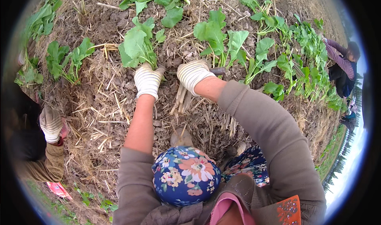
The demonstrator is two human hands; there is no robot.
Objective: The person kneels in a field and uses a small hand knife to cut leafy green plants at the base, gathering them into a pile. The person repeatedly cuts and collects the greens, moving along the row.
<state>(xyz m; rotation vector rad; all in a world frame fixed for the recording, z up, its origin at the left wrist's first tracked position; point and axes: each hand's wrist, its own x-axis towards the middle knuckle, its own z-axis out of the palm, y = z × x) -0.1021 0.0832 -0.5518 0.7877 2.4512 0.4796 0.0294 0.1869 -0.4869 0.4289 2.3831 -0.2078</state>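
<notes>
My left hand [148, 79], in a white striped knit glove, pinches the base of a broad-leaved green seedling [137, 44] at soil level. The leaves lean away from me and to the left. In a matching glove, my right hand [194, 76] is closed around a short hand tool, with its dark handle end [218, 71] sticking out to the right. The tool's working end is mostly hidden near the soil between my hands. Dry cut stubble [181, 100] stands just below my right hand.
More leafy seedlings [212, 34] stand or lie ahead, with a dense row [309, 55] on the right. At left, a co-worker's gloved hand [51, 123] is close to the straw-strewn ground [101, 105]. Another person [345, 61] bends at far right. My shoe [181, 137] rests below my hands.
</notes>
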